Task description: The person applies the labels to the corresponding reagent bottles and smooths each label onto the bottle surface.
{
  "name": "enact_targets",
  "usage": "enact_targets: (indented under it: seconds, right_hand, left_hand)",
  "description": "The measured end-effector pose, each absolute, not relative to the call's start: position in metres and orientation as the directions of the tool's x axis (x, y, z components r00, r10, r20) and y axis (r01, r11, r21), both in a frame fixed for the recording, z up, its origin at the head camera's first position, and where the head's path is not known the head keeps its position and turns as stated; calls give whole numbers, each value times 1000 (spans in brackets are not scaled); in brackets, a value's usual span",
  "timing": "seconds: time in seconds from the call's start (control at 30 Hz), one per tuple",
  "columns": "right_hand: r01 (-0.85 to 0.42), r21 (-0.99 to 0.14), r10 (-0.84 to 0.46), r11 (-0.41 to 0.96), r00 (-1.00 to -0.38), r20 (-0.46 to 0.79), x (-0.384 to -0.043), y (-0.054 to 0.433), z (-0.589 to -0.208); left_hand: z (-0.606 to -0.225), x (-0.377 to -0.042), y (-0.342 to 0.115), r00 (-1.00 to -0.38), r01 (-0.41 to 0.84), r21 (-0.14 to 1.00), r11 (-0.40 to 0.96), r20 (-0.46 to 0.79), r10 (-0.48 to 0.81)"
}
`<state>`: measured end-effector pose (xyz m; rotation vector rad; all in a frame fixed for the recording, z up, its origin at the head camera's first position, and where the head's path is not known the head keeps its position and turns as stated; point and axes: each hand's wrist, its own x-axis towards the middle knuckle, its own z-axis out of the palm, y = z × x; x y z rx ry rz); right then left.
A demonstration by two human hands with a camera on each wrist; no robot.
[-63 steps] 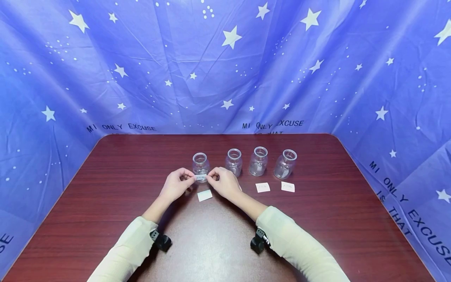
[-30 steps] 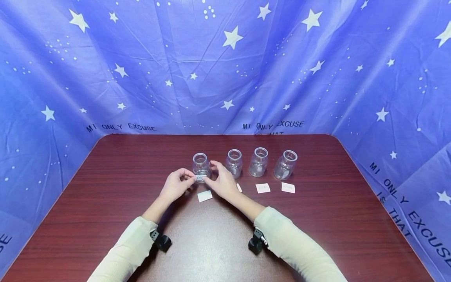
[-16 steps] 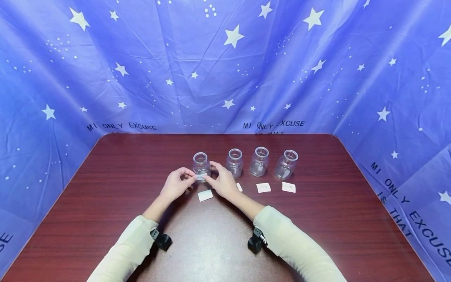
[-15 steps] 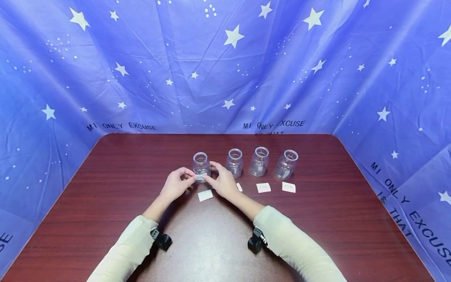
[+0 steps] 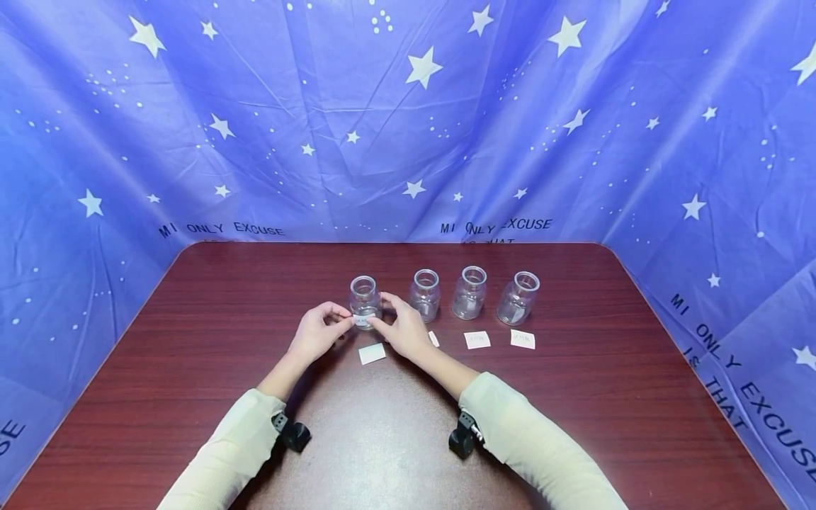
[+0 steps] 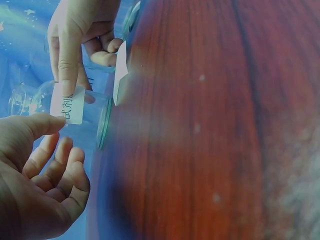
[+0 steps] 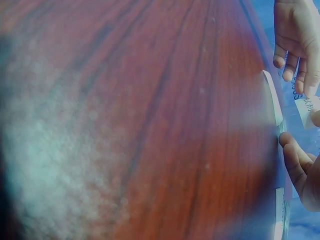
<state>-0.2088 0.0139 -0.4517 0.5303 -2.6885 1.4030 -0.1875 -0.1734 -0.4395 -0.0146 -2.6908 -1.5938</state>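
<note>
A clear glass jar (image 5: 364, 292) stands upright at the left end of a row of jars. Across its lower front lies a small white label (image 5: 363, 320); handwritten characters on it show in the left wrist view. My left hand (image 5: 316, 333) pinches the label's left end between thumb and index finger, its other fingers loosely bent. The thumb of my right hand (image 5: 408, 330) presses the label against the glass, while its fingers reach round the jar's right side, their tips partly hidden. On the table just before the jar is a pale slip (image 5: 372, 353).
More glass jars stand to the right: one (image 5: 425, 292) behind my right hand, another (image 5: 469, 294), and a third (image 5: 519, 297). Written white slips (image 5: 476, 340) lie before them, one partly covered by my right wrist. A blue starry curtain (image 5: 408, 142) hangs beyond the wooden table (image 5: 191, 354).
Earlier both hands pinched the label by its ends before the jar. My right hand has since shifted its fingers round the jar's right side, its thumb on the label. My left hand has barely moved.
</note>
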Motion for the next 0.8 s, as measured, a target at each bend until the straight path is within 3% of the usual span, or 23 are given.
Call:
enact_targets:
  seconds: [0.2,0.4,0.8]
  right_hand:
    - [-337,-766,-257,548,-939,230,-209,14,-453]
    - [-347,-758,-256,552,-936,242,-209,14,-453]
    - [-367,-761,-259,534,-929,266,-207,12,-453]
  left_hand:
    - [-441,-191,-175,-999,34,878,478,39,-1]
    - [-441,-195,-173,-996,66,911,407,38,78]
    - [-444,-199,-168,-995,58,902,428,15,104]
